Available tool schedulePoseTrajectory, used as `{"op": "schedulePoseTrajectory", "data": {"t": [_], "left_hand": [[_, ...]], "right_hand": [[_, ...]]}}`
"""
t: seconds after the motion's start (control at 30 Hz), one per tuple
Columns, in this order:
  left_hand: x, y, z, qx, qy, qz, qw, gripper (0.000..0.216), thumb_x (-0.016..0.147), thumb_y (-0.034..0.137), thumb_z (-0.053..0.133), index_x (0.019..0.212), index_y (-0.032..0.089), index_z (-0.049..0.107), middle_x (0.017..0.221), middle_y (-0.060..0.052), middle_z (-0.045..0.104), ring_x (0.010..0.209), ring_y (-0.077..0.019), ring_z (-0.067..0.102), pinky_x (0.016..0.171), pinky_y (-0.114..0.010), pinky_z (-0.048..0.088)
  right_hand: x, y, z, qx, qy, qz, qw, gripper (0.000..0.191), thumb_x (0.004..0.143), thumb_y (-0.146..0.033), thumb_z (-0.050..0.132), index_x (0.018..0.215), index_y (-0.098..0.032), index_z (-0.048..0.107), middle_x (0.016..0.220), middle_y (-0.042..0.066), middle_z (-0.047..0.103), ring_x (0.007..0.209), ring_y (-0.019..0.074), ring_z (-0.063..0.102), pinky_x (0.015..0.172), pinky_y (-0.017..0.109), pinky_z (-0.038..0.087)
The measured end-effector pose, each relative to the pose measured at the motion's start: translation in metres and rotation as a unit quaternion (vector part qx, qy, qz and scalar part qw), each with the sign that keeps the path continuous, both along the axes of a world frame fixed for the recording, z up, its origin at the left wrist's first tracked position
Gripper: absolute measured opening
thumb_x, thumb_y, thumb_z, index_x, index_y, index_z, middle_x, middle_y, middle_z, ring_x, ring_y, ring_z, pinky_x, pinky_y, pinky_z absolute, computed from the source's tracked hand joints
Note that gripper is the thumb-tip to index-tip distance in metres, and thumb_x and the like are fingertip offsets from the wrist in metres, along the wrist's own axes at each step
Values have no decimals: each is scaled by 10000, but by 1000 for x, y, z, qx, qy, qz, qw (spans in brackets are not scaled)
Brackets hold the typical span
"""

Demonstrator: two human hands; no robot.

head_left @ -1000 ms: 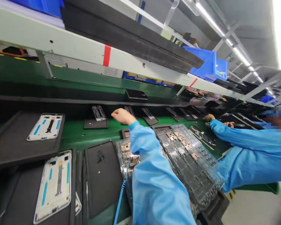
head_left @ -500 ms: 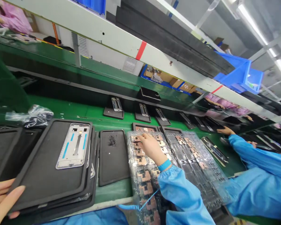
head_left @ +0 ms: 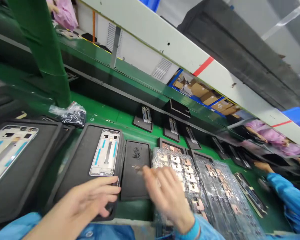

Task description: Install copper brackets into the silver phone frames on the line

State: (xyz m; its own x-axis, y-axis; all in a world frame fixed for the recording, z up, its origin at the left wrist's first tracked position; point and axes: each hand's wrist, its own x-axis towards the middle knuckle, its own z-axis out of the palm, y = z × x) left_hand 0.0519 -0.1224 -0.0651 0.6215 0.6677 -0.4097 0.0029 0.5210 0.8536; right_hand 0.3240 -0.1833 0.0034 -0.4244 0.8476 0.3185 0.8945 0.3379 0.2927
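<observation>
part, small and blurred, looks pinched in my right hand over the black tray; blur hides how firmly. my left hand is loose, fingers apart, by the phone frame lying on its foam tray. weak pinch could drop the part; careless left hand could nudge the phone frame askew.

We find our right hand blurred, the small piece at its fingertips too smeared to identify, and the leftmost phone frame cut off by the edge.
</observation>
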Motion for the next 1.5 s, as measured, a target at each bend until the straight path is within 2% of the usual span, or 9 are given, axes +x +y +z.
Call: {"op": "schedulePoseTrajectory", "data": {"t": [0.17, 0.23, 0.3, 0.33, 0.5, 0.67, 1.07, 1.23, 1.5], "left_hand": [[25, 3, 17, -86, -49, -13, 995, 660, 883, 655, 699, 1409, 264, 623, 1373, -99, 695, 1329, -348, 612, 1032, -403, 605], [19, 11, 21, -95, -20, 35, 995, 696, 880, 666, 694, 1442, 274, 571, 1307, -96, 730, 1205, -349, 700, 952, -408, 651], [11, 20, 25, -85, 14, 108, 990, 724, 861, 687, 700, 1435, 279, 530, 1204, -93, 768, 1041, -346, 772, 882, -412, 680], [7, 24, 26, -73, 25, 139, 987, 724, 846, 687, 718, 1411, 281, 518, 1160, -88, 780, 997, -343, 785, 876, -408, 683], [-4, 35, 25, -48, 27, 224, 973, 697, 771, 651, 819, 1257, 295, 467, 1050, -33, 813, 1031, -301, 779, 894, -311, 674], [-4, 42, 20, -54, 39, 196, 978, 598, 793, 667, 791, 1132, 272, 498, 1027, -31, 809, 1055, -288, 773, 935, -286, 651], [-4, 58, 7, 42, 19, 166, 985, 257, 997, 485, 598, 1047, 238, 549, 973, -8, 693, 875, -204, 768, 901, -333, 634], [-4, 57, 8, 19, -26, 164, 986, 306, 980, 532, 612, 1013, 228, 627, 911, 7, 596, 930, -210, 721, 874, -363, 679], [-6, 49, 5, 18, 38, 171, 984, 432, 940, 586, 644, 1224, 261, 644, 956, -30, 692, 850, -224, 756, 812, -285, 650]], "right_hand": [[-51, 5, 11, -18, 77, 168, 983, 256, 1003, -212, 525, 1119, -206, 753, 1053, 26, 780, 998, 206, 641, 894, 355, 530], [-28, 30, 3, -87, 154, 63, 982, 241, 1019, -298, 521, 1116, -234, 731, 1039, 45, 777, 974, 209, 667, 873, 372, 545], [8, 63, -13, -160, 158, -199, 954, 257, 1038, -277, 469, 1082, -225, 718, 1019, 74, 766, 961, 207, 685, 870, 355, 534], [25, 80, -23, -183, 138, -260, 938, 259, 1032, -221, 468, 1037, -196, 725, 976, 91, 764, 914, 209, 693, 828, 338, 526], [64, 127, -69, -258, 51, -343, 902, 166, 992, -285, 644, 912, -155, 707, 892, 49, 730, 890, 201, 693, 874, 371, 525], [52, 131, -87, -270, -1, -364, 891, 270, 1027, -391, 590, 954, -159, 707, 933, 52, 735, 971, 232, 687, 974, 451, 467], [39, 129, -115, -212, -17, -312, 926, 230, 943, -75, 430, 945, -121, 655, 871, 200, 714, 870, 340, 652, 762, 427, 399], [50, 137, -104, -224, -1, -284, 932, 278, 944, -18, 414, 969, -116, 673, 940, 171, 714, 912, 295, 672, 832, 410, 471], [72, 129, -80, -272, 29, -330, 903, 165, 1025, -298, 615, 1019, -155, 697, 963, 23, 730, 901, 178, 697, 877, 370, 542]]}}
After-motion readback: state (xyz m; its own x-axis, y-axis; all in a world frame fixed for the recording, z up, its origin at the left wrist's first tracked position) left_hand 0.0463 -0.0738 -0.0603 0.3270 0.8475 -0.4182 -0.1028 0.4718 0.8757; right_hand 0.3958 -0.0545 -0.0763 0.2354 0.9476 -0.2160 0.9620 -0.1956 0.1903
